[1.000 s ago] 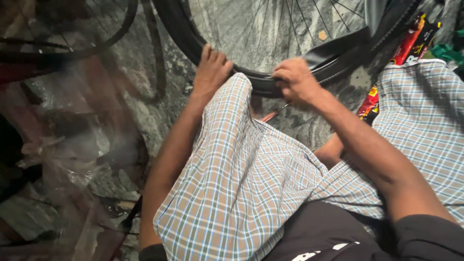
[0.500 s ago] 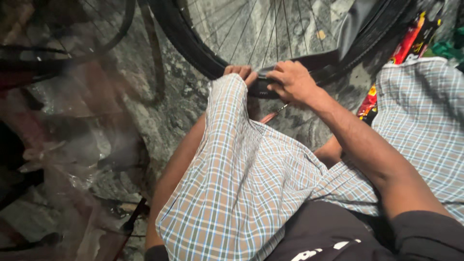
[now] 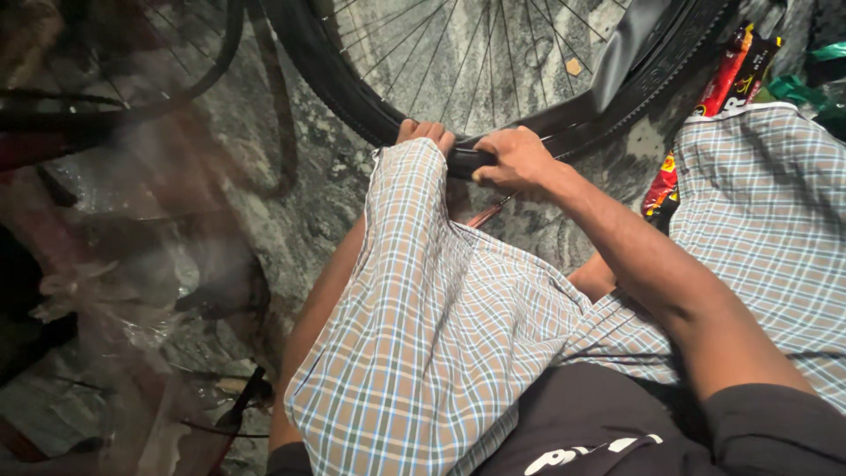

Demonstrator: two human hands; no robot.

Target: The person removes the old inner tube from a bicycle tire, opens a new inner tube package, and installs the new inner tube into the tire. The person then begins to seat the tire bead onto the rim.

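Note:
A black bicycle tyre (image 3: 344, 84) on a spoked wheel (image 3: 476, 62) lies on the mottled stone floor in front of my knees. My left hand (image 3: 425, 134) curls its fingers over the tyre's near edge, mostly hidden behind my checked-cloth knee (image 3: 414, 264). Right beside it, my right hand (image 3: 515, 159) grips the same stretch of tyre, thumb pressed on the rubber. A grey inner tube (image 3: 626, 53) hangs out of the tyre at the upper right.
Red and yellow wrapped packets (image 3: 727, 79) lie by my right knee. A second wheel rim (image 3: 132, 97) and dark tools (image 3: 238, 410) sit on the left, behind a blurred translucent sheet (image 3: 115, 291).
My left hand slid right along the tyre, from flat on the rubber to curled over its edge next to my right hand. The right hand has stayed put.

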